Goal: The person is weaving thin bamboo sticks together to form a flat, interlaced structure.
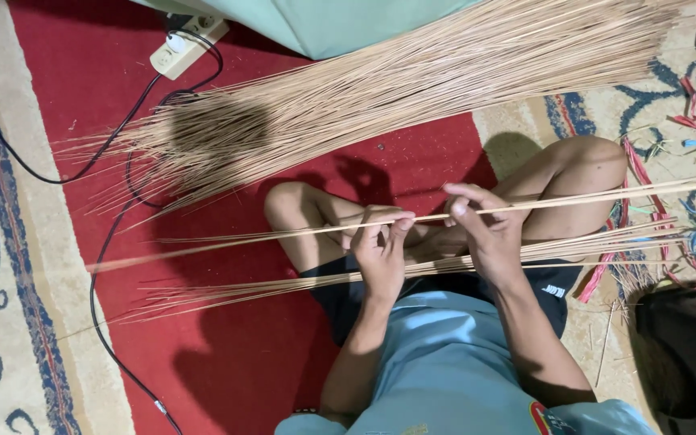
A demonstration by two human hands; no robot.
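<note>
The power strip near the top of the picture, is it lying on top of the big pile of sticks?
No, the white power strip lies on the red carpet, apart from the big pile of sticks.

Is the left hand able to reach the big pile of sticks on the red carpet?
Probably yes: the left hand pinches thin sticks, and only bare carpet and knee lie before the big pile.

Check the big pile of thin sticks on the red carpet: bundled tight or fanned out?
Fanned out. The stick pile spreads loose toward its left tips on the red carpet; no tie shows.
</note>
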